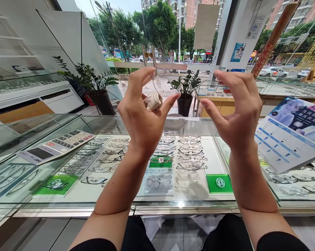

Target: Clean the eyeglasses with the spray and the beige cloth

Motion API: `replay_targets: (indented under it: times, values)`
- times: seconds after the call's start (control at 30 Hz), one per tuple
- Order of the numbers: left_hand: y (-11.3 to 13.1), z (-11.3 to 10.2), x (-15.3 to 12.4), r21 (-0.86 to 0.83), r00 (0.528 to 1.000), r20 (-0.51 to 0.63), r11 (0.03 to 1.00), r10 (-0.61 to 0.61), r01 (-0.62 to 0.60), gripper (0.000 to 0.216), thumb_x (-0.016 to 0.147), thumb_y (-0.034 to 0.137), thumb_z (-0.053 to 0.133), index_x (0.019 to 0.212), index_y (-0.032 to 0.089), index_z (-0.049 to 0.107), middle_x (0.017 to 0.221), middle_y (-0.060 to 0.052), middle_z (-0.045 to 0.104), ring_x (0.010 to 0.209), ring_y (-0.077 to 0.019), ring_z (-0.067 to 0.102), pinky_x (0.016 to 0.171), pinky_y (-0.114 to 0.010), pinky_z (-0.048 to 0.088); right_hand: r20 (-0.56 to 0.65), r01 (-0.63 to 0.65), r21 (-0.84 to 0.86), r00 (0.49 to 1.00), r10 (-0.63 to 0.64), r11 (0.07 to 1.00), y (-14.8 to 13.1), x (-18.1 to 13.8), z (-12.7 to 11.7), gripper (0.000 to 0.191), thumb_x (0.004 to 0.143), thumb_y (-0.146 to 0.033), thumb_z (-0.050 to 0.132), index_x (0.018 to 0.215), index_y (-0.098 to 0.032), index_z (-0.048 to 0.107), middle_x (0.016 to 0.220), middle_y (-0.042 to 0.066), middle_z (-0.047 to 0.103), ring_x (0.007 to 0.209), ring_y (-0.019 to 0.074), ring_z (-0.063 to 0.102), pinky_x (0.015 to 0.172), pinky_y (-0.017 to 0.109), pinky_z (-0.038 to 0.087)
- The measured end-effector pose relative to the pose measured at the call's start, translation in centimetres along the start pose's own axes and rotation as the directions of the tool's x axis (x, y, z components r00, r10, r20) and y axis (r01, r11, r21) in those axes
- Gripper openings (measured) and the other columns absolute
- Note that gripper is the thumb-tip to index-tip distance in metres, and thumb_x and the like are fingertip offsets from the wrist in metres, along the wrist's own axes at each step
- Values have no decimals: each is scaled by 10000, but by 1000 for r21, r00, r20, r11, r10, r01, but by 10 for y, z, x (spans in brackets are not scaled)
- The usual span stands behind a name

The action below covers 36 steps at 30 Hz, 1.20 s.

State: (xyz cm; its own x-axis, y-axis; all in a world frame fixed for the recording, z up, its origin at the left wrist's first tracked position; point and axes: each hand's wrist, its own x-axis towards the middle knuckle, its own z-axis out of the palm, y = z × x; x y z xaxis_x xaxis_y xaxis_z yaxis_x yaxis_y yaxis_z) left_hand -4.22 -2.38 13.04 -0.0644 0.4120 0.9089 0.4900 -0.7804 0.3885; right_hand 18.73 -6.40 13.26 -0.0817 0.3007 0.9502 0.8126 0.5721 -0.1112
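Observation:
A pair of thin, clear-lensed glasses [161, 83] is held up at about eye height, in front of the window. My left hand [144, 108] has its fingertips at the left lens's outer edge, thumb stretched below. Bunched in that same palm is a small off-white cloth [154, 101]. At the other end of the glasses, the fingertips of my right hand [241, 108] touch the right lens's outer side, with the thumb lower and apart from it. A smudge shows on the left lens. The frame's fine parts are hard to make out.
Below my hands stands a glass display case [183, 200] with rows of eyeglasses [190, 151] inside. A calculator [56, 146] lies on its top at left, and a printed leaflet [290, 134] stands at right. Potted plants [101, 101] are beyond it.

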Motion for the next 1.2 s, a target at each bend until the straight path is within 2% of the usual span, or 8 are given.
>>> replay_targets:
  times: [0.27, 0.4, 0.57, 0.73, 0.9, 1.03, 1.1, 1.2]
  values:
    - [-4, 6, -3, 67, 997, -61, 997, 40, -36, 662, 948, 624, 851, 1504, 388, 582, 1571, -65, 683, 1494, -379, 656, 955, -493, 680, -126, -136, 156, 980, 156, 978, 2, 0, 8, 388, 1153, -516, 439, 1311, -344, 749, 1335, 137, 746, 1273, 363, 726, 964, 592, 686]
    - [-6, 12, -6, 88, 993, -106, 995, 46, -37, 674, 969, 600, 847, 1542, 403, 552, 1590, -55, 665, 1433, -364, 700, 1001, -497, 673, -202, -151, 217, 960, 196, 964, 0, 1, 6, 269, 1120, -500, 544, 1177, -371, 773, 1260, 101, 778, 1194, 365, 747, 938, 597, 697]
    - [-4, 12, -8, -31, 996, 79, 999, -28, 31, 771, 940, 602, 872, 1597, 409, 519, 1624, -83, 656, 1441, -392, 690, 966, -518, 674, -211, -195, 245, 946, 248, 950, 3, 3, 8, 258, 1106, -548, 583, 1133, -382, 779, 1242, 103, 788, 1113, 351, 755, 949, 598, 676]
    - [-1, 12, -8, 100, 999, -35, 995, 34, -30, 654, 975, 644, 814, 1535, 420, 562, 1590, -68, 672, 1526, -364, 628, 973, -507, 670, -224, -157, 452, 933, 282, 878, 13, 5, 16, 188, 1050, -431, 695, 1098, -279, 795, 1125, 102, 820, 1020, 293, 786, 854, 499, 673]
    - [0, 15, -10, 110, 998, -17, 992, 57, -55, 681, 966, 677, 810, 1540, 420, 547, 1553, -61, 688, 1559, -382, 588, 985, -531, 655, -199, -216, 498, 914, 353, 840, 16, 6, 18, 154, 1023, -382, 722, 1051, -253, 802, 1058, 94, 836, 908, 254, 773, 785, 445, 652]
    - [-2, 14, -10, 107, 998, 52, 993, 39, -45, 779, 980, 699, 789, 1604, 338, 496, 1610, -75, 647, 1619, -418, 501, 987, -577, 613, -177, -229, 486, 919, 351, 844, 17, 6, 17, 142, 1041, -381, 705, 1059, -264, 783, 1079, 93, 836, 911, 255, 763, 788, 453, 644]
    - [-5, 15, -9, 86, 997, 48, 994, 62, -66, 772, 981, 717, 779, 1594, 335, 507, 1604, -71, 646, 1602, -407, 522, 945, -551, 620, -183, -207, 534, 918, 351, 819, 18, 6, 17, 122, 1030, -366, 731, 1046, -265, 797, 1048, 73, 825, 890, 245, 757, 773, 443, 627]
    - [-14, 22, -6, -47, 991, -67, 992, 116, -120, 681, 930, 711, 836, 1480, 384, 602, 1508, -72, 703, 1466, -362, 652, 838, -447, 650, -179, -177, 612, 918, 353, 771, 16, 6, 18, 89, 1037, -350, 755, 1030, -291, 822, 1022, 36, 804, 885, 220, 746, 784, 417, 610]
